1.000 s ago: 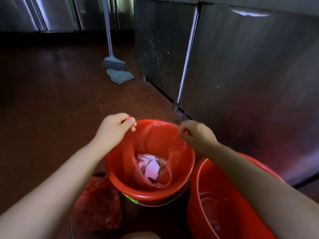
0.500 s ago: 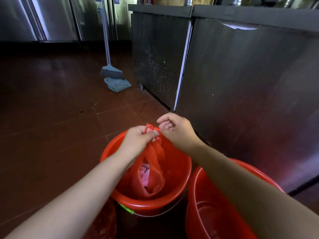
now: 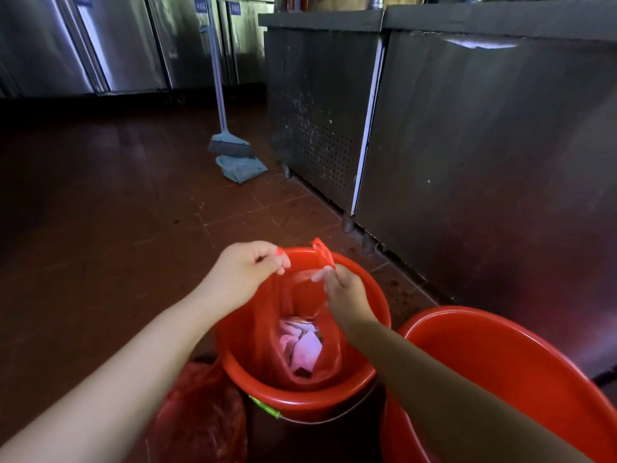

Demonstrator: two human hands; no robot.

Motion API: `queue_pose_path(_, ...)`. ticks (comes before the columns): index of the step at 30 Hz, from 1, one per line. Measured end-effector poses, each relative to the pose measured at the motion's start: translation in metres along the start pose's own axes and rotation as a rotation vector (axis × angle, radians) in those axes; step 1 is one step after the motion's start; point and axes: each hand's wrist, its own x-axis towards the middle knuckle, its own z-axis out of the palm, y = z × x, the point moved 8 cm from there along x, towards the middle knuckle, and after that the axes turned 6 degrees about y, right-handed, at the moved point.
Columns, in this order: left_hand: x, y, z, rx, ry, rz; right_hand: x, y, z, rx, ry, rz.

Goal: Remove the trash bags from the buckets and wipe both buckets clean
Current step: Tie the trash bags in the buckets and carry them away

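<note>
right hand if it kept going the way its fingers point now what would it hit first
The right hand points up and away, its fingers pinching the thin red plastic trash bag. Straight on it would probably meet the bag's loose handle loop first, then the far rim of the round red plastic bucket; depth is unclear.

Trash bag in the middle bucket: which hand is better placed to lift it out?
Left, probably. The left hand already pinches the trash bag top above the bucket rim, on its open floor side. The right hand also pinches a handle, but its forearm crosses the second bucket.
</note>
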Motion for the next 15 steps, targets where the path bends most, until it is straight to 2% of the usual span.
queue_pose_path(3, -0.004, 0.034, 0.009, 0.478, -0.147, 0.444, 0.001, -0.011, 0.013, -0.179, -0.136, -0.103)
queue_pose_path(5, 0.000, 0.046, 0.011, 0.588, -0.167, 0.577, -0.004, -0.014, 0.028, -0.169, -0.268, -0.132)
queue_pose_path(8, 0.014, 0.050, 0.017, 0.534, -0.217, 0.581, -0.015, -0.017, 0.048, -0.178, -0.380, -0.169)
queue_pose_path(10, 0.023, 0.049, 0.027, 0.449, -0.246, 0.531, -0.013, -0.018, 0.050, -0.243, -0.338, -0.202)
queue_pose_path(13, 0.035, 0.030, 0.023, 0.319, -0.158, 0.385, -0.007, -0.020, 0.044, -0.198, -0.286, -0.187)
queue_pose_path(15, 0.037, 0.008, 0.016, 0.289, -0.119, 0.297, -0.006, -0.014, 0.039, -0.109, -0.290, -0.113)
